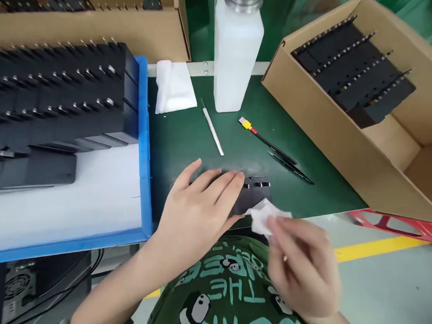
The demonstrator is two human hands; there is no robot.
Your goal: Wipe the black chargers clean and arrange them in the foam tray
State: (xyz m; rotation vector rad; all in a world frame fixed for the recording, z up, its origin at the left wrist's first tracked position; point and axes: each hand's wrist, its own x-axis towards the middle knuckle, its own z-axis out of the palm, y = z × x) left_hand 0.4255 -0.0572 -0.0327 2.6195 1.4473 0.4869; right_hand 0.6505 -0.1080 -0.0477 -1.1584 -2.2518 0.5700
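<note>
My left hand (198, 205) lies over a row of black plastic pieces (255, 191) at the table's near edge, its fingers stretched across them and its thumb toward the near side. Much of the row is hidden under the palm. In my right hand (304, 268), thumb and fingers pinch a crumpled white wipe (266, 217). The wipe hangs at the right end of the black pieces; I cannot tell whether it touches them. Beyond my left hand lies a white pen-shaped tool (213, 132) with a thin tip.
A blue-edged tray (144, 151) with black pieces stands left. A white bottle (235, 61) and folded white cloth (175, 87) are at the back. Black tweezers (291, 167) and a USB cable (259, 135) lie right of centre, beside a cardboard box (329, 133) holding black parts.
</note>
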